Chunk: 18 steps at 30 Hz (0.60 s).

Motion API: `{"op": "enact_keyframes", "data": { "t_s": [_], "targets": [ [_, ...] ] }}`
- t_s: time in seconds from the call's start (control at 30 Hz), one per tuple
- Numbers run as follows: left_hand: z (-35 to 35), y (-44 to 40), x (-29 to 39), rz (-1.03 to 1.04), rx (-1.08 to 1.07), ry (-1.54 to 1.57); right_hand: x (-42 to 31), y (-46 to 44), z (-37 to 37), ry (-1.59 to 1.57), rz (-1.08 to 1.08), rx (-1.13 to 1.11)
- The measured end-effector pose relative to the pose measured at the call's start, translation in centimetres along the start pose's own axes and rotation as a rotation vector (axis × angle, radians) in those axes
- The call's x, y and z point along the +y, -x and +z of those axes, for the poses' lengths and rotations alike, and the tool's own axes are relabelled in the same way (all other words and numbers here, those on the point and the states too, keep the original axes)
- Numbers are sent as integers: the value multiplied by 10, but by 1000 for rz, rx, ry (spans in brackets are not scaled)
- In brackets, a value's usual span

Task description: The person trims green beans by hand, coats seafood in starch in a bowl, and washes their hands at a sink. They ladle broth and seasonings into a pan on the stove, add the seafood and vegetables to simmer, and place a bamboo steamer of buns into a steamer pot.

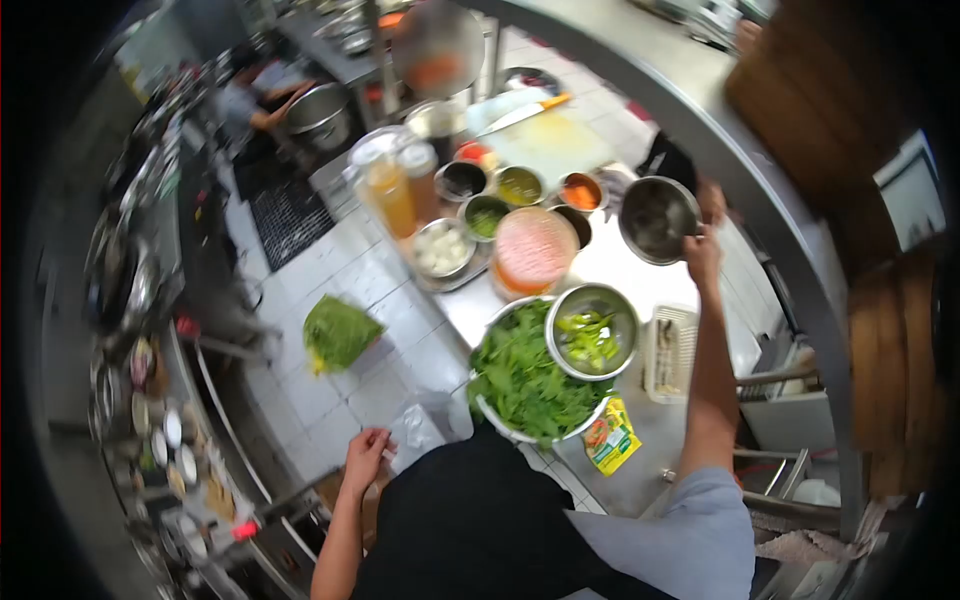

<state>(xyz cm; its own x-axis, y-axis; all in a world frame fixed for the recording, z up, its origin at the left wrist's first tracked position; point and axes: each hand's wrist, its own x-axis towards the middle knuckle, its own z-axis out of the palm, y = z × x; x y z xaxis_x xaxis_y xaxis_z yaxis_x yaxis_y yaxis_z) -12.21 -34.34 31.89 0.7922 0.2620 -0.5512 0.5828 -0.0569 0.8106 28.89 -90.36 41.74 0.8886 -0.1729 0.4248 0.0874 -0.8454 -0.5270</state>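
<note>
My right hand [703,252] reaches out over the right side of the table and grips the rim of a round metal bowl [655,222]. The bowl's inside is dark and blurred. Just beyond it, another person's hand [712,200] shows at the bowl's far side. Low on the left, my left hand [370,455] has its fingers closed at the edge of a clear plastic bag [422,430]. Nearest my body stands a large bowl of leafy greens [530,375]. A metal bowl of sliced green peppers [592,332] rests over its right edge.
Small metal tubs of chopped ingredients surround a pink-topped container [535,245]. Behind them an orange-handled knife [520,115] lies on a cutting board [560,135]. A yellow packet [611,437] and white basket [671,352] sit at right. A green bundle [342,333] is at left; a co-worker [250,110] is farther back.
</note>
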Motion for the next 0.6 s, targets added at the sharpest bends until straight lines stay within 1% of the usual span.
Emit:
{"op": "enact_keyframes", "data": {
  "t_s": [0.03, 0.07, 0.1, 0.13, 0.17, 0.2, 0.23, 0.3, 0.33, 0.37, 0.4, 0.43, 0.5, 0.53, 0.57, 0.6],
  "targets": [
    [-1, -5, -9, 85, -23, 24, -33, 4, -19, 12, 38, -102],
    [-1, 1, 0, 164, -50, 65, -47, 13, -23, -207, 24, -188],
    [-3, 9, 6, 131, -77, 150, -64, 23, -27, -422, 21, -273],
    [-7, 21, 19, 115, -92, 248, -124, 45, -50, -385, 77, -403],
    [-12, 32, 22, 154, -97, 324, -182, 74, -64, -337, 133, -518],
    [-24, 42, 21, 164, -183, 336, -207, 103, -56, -449, 25, -617],
    [-32, 56, 23, 162, -172, 350, -229, 132, -51, -553, -77, -703],
    [-45, 90, 30, 314, -215, 626, -289, 204, -35, -331, -228, -816],
    [-51, 106, 26, 316, -202, 641, -323, 253, -22, -530, -128, -863],
    [-59, 124, 20, 337, -177, 726, -351, 291, -12, -519, -173, -966],
    [-71, 140, 9, 361, -138, 813, -368, 332, 9, -573, -207, -1006],
    [-84, 154, -8, 363, -88, 832, -385, 369, 26, -628, -239, -1057],
    [-103, 180, -39, 368, 178, 417, -440, 414, 25, -467, -309, -1253],
    [-117, 197, -55, 179, 224, 561, -464, 432, 26, -422, -358, -1309],
    [-126, 211, -74, 174, 262, 572, -485, 450, 27, -430, -386, -1338],
    [-134, 220, -92, 220, 363, 555, -505, 464, 29, -479, -700, -1054]
  ]
}}
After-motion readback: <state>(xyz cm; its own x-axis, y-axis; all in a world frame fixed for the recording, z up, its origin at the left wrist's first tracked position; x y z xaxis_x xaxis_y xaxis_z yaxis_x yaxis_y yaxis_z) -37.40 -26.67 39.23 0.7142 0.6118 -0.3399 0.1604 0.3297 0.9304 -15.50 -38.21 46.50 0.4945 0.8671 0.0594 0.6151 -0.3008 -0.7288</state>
